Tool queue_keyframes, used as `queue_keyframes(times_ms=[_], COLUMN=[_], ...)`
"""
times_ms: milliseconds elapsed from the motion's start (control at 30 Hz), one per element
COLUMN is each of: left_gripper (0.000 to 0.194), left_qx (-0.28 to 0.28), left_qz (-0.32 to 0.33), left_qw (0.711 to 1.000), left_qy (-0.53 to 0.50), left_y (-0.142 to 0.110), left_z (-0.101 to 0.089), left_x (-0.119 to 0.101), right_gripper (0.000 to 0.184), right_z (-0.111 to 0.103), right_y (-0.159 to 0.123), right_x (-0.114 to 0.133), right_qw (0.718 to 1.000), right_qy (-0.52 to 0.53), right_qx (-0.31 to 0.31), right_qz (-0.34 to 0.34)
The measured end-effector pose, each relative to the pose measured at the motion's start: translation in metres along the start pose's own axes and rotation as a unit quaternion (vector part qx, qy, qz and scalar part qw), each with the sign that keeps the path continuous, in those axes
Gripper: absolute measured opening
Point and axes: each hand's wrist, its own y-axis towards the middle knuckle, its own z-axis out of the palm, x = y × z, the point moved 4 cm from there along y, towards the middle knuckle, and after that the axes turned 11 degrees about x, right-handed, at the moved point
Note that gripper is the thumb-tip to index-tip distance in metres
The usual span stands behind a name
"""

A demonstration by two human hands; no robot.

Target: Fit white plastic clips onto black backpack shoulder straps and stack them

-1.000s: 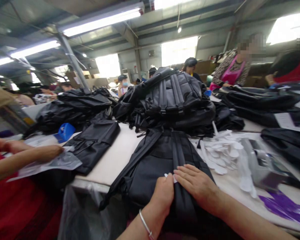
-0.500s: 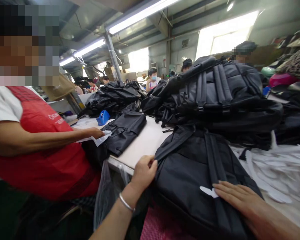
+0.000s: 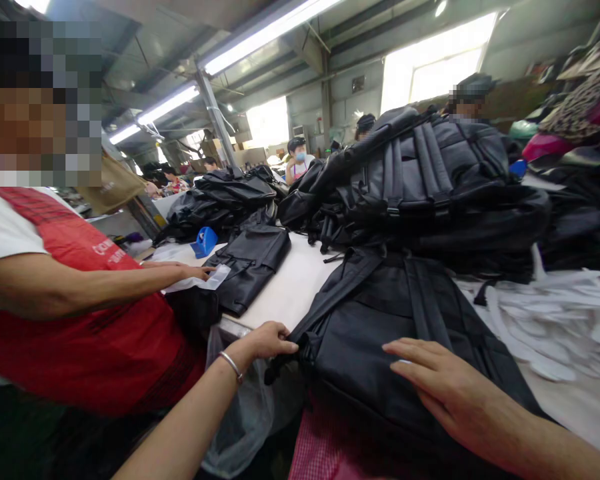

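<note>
A black backpack [image 3: 360, 340] lies with its shoulder straps facing up on the table before me. At its left edge, my left hand [image 3: 270, 339] is closed on the backpack's strap [image 3: 310, 327], thumb and fingers pinched together. My right hand [image 3: 440, 373] is over the lower middle of the backpack, fingers stretched out. A sliver of something white shows at its fingertips; the rest is hidden by the hand, and I cannot tell whether the palm touches the fabric.
A large heap of black backpacks [image 3: 430, 173] rises behind. White cut pieces [image 3: 555, 320] are piled at right. To the left, a co-worker in a red apron [image 3: 105, 333] handles a white sheet by another black bag [image 3: 253, 267]. A blue tape dispenser [image 3: 204, 241] and a clear plastic bag [image 3: 240, 413] are nearby.
My left hand has moved left and slightly down, pulling the strap out from the backpack's edge. My right hand has shifted left, covering most of the white piece that lay beside it.
</note>
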Motion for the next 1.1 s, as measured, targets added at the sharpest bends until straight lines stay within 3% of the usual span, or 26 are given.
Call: queue_keyframes(times_ms=[100, 200, 300, 400, 500, 600, 767, 933, 1033, 1100], left_gripper=[0.032, 0.038, 0.041, 0.033, 0.024, 0.019, 0.016, 0.016, 0.017, 0.018], left_qx=[0.000, 0.028, 0.055, 0.026, 0.013, 0.024, -0.006, -0.039, -0.074, -0.111], left_qz=[-0.015, 0.015, 0.106, 0.203, 0.254, 0.263, 0.262, 0.257, 0.254, 0.250], left_qw=[1.000, 0.993, 0.956, 0.919, 0.892, 0.876, 0.857, 0.854, 0.850, 0.842], left_qy=[-0.014, -0.116, -0.266, -0.338, -0.375, -0.403, -0.444, -0.451, -0.457, -0.465], left_y=[-0.004, -0.017, -0.035, -0.046, -0.044, -0.034, -0.022, -0.017, -0.009, -0.001], left_z=[-0.014, -0.036, -0.063, -0.086, -0.089, -0.079, -0.073, -0.080, -0.090, -0.099], left_x=[-0.004, -0.030, -0.083, -0.143, -0.191, -0.219, -0.230, -0.227, -0.225, -0.223], right_gripper=[0.041, 0.039, 0.032, 0.026, 0.025, 0.029, 0.047, 0.029, 0.024, 0.023], right_z=[0.002, -0.001, -0.009, -0.022, -0.039, -0.049, -0.033, -0.010, 0.005, 0.013], right_y=[-0.012, -0.020, -0.014, 0.010, 0.039, 0.066, 0.105, 0.150, 0.167, 0.171], right_x=[-0.002, -0.008, -0.009, -0.004, 0.004, 0.010, 0.010, 0.008, 0.002, -0.003], right_qw=[1.000, 0.998, 0.991, 0.971, 0.949, 0.937, 0.898, 0.838, 0.798, 0.787], right_qy=[0.014, 0.046, 0.120, 0.210, 0.272, 0.299, 0.400, 0.523, 0.583, 0.596], right_qx=[-0.008, -0.022, -0.029, -0.054, -0.089, -0.115, -0.105, -0.119, -0.096, -0.072], right_qz=[0.006, 0.025, 0.060, 0.103, 0.134, 0.140, 0.149, 0.100, 0.121, 0.145])
